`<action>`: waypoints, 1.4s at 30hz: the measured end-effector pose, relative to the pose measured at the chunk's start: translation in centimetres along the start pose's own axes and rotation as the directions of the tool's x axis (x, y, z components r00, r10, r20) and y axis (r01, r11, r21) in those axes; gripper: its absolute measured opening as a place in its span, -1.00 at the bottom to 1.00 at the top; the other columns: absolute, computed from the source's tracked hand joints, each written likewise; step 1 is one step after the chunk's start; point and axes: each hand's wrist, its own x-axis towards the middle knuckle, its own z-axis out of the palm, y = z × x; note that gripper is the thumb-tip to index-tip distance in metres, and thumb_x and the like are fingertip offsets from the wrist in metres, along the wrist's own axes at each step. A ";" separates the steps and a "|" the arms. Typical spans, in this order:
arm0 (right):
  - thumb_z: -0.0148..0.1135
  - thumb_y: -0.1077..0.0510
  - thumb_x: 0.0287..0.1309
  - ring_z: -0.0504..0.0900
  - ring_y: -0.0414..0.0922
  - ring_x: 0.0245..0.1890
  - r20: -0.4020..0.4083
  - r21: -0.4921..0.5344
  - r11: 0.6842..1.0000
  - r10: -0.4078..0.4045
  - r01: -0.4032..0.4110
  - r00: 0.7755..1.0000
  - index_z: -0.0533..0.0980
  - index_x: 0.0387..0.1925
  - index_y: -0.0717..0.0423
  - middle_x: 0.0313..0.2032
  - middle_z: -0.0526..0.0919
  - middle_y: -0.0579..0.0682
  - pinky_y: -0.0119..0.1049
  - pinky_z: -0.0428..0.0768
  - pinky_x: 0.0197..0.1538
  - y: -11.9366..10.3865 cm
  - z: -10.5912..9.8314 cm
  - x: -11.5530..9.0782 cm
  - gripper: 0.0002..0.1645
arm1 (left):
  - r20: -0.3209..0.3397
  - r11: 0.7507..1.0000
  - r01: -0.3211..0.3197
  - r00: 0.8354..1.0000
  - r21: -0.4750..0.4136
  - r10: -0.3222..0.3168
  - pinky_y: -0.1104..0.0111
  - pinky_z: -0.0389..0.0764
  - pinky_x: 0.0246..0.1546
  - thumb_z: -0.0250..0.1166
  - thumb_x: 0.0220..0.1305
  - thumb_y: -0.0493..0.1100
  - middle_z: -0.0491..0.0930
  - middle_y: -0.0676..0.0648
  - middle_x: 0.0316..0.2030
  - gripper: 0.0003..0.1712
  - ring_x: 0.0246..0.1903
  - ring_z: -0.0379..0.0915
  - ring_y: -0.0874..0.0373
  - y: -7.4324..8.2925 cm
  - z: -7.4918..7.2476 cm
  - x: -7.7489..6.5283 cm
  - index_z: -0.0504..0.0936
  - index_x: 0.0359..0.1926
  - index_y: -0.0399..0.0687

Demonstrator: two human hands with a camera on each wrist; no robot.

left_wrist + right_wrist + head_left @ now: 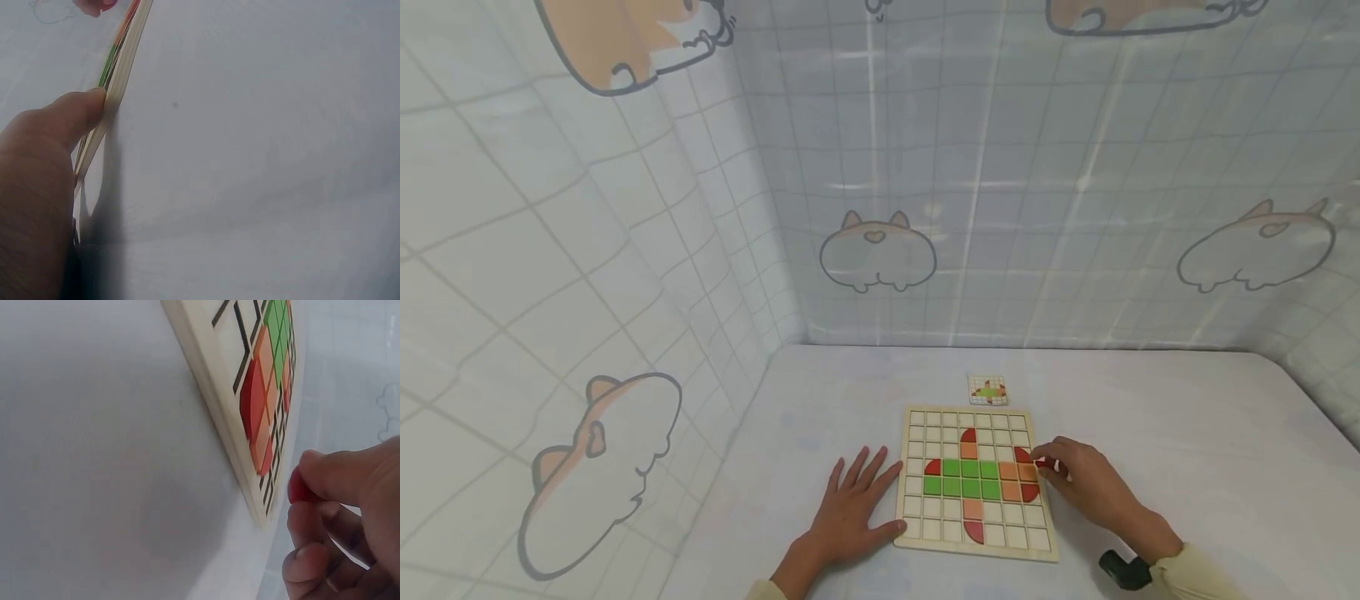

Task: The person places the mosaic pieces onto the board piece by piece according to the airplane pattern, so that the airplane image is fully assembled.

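A square wooden grid board (pixel 928 529) lies on the table, with green square tiles (pixel 970 479), orange squares (pixel 972 508) and red rounded pieces (pixel 974 531) in its cells. My left hand (pixel 846 518) is spread flat beside it, thumb and a fingertip touching its left edge; the left wrist view shows the thumb (pixel 69 115) against the board's side. At the right edge, my right hand (pixel 1093 483) pinches a small red piece (pixel 296 487) between thumb and forefinger. In the right wrist view that piece is apart from the board, its shape partly hidden by the fingers.
Behind the board lies a small pattern card (pixel 988 390) with a similar coloured design. The white table (pixel 1187 433) meets cloth walls (pixel 1037 167) printed with a grid and cartoon dogs. A dark band (pixel 1124 571) sits at the right wrist.
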 end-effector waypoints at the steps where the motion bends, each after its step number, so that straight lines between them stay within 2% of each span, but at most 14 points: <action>1: 0.47 0.39 -0.02 0.39 -0.30 -0.46 -0.001 0.000 1.000 -0.020 0.020 1.000 0.67 -0.14 0.06 -0.43 0.47 -0.29 -0.41 0.45 -0.42 -0.1 0.2 0.0 -0.64 | -0.002 1.000 -0.001 1.000 0.001 0.001 -0.20 -0.22 0.34 -0.13 0.26 0.57 -0.09 0.07 0.54 -0.07 0.51 -0.34 -0.03 0.0 0.0 0.0 0.03 0.54 0.38; 5: 0.46 0.41 -0.02 0.39 -0.33 -0.42 -0.027 0.000 0.996 -0.090 0.090 0.996 0.66 -0.09 0.08 -0.39 0.44 -0.29 -0.43 0.48 -0.37 -0.5 0.9 0.2 -0.60 | -0.016 1.000 -0.005 1.000 -0.003 0.005 -0.21 -0.21 0.34 -0.10 0.26 0.56 -0.08 0.05 0.54 -0.07 0.50 -0.32 -0.04 0.1 0.0 0.0 0.04 0.54 0.36; 12: 0.51 0.28 -0.01 0.39 -0.36 -0.47 -0.028 0.015 0.996 -0.088 0.088 0.996 0.65 -0.25 -0.04 -0.39 0.51 -0.35 -0.43 0.46 -0.41 -2.0 1.5 1.1 -0.73 | -0.027 1.000 -0.014 1.000 0.004 0.014 -0.23 -0.16 0.33 -0.08 0.26 0.55 -0.04 0.02 0.53 -0.08 0.50 -0.26 -0.08 0.2 -0.1 0.0 0.09 0.54 0.33; 18: 0.48 0.21 0.05 0.42 -0.38 -0.48 -0.021 0.102 0.984 -0.144 0.146 0.989 0.68 -0.31 -0.06 -0.37 0.61 -0.35 -0.43 0.49 -0.42 -2.8 2.1 1.7 -0.84 | -0.008 1.000 -0.008 1.000 0.002 0.008 -0.24 -0.15 0.32 -0.10 0.25 0.56 -0.03 0.02 0.53 -0.08 0.50 -0.26 -0.08 0.3 -0.2 0.1 0.10 0.53 0.32; 22: 0.45 0.28 0.06 0.47 -0.39 -0.47 -0.031 0.197 0.954 -0.225 0.227 0.974 0.68 -0.30 0.00 -0.38 0.63 -0.31 -0.44 0.52 -0.42 -3.1 2.6 2.1 -0.84 | 0.007 1.000 0.000 1.000 0.000 0.000 -0.22 -0.17 0.34 -0.11 0.25 0.56 -0.05 0.03 0.53 -0.07 0.50 -0.29 -0.07 0.3 -0.3 0.1 0.09 0.54 0.33; 26: 0.42 0.38 0.06 0.55 -0.38 -0.40 -0.024 0.274 0.909 -0.319 0.314 0.947 0.69 -0.24 0.10 -0.33 0.69 -0.20 -0.42 0.59 -0.34 -3.6 3.1 2.6 -0.78 | 0.006 1.000 0.005 1.000 0.010 -0.005 -0.21 -0.18 0.34 -0.11 0.25 0.56 -0.06 0.03 0.53 -0.07 0.50 -0.29 -0.07 0.3 -0.3 0.1 0.08 0.54 0.34; 30: 0.40 0.40 0.07 0.59 -0.36 -0.34 0.007 0.309 0.885 -0.369 0.348 0.930 0.69 -0.19 0.13 -0.29 0.70 -0.16 -0.41 0.61 -0.27 -4.4 3.5 3.1 -0.75 | -0.003 1.000 0.002 1.000 0.014 -0.002 -0.22 -0.17 0.33 -0.10 0.25 0.56 -0.05 0.03 0.53 -0.07 0.50 -0.28 -0.08 0.3 -0.2 0.1 0.09 0.54 0.34; 35: 0.39 0.37 0.10 0.60 -0.35 -0.29 0.057 0.340 0.875 -0.385 0.345 0.921 0.69 -0.20 0.07 -0.27 0.68 -0.22 -0.41 0.61 -0.24 -5.4 4.2 3.7 -0.77 | -0.011 1.000 -0.007 1.000 -0.007 0.007 -0.24 -0.16 0.32 -0.07 0.25 0.55 -0.04 0.02 0.53 -0.08 0.50 -0.27 -0.09 0.2 0.0 0.1 0.10 0.53 0.33; 42: 0.38 0.27 0.16 0.54 -0.37 -0.29 0.122 0.321 0.881 -0.402 0.348 0.907 0.70 -0.21 -0.02 -0.30 0.62 -0.30 -0.41 0.58 -0.20 -6.9 5.7 4.8 -0.82 | -0.034 1.000 -0.026 0.999 -0.016 0.026 -0.24 -0.18 0.32 -0.05 0.26 0.53 -0.04 0.01 0.53 -0.08 0.50 -0.27 -0.09 0.0 0.1 0.0 0.09 0.54 0.33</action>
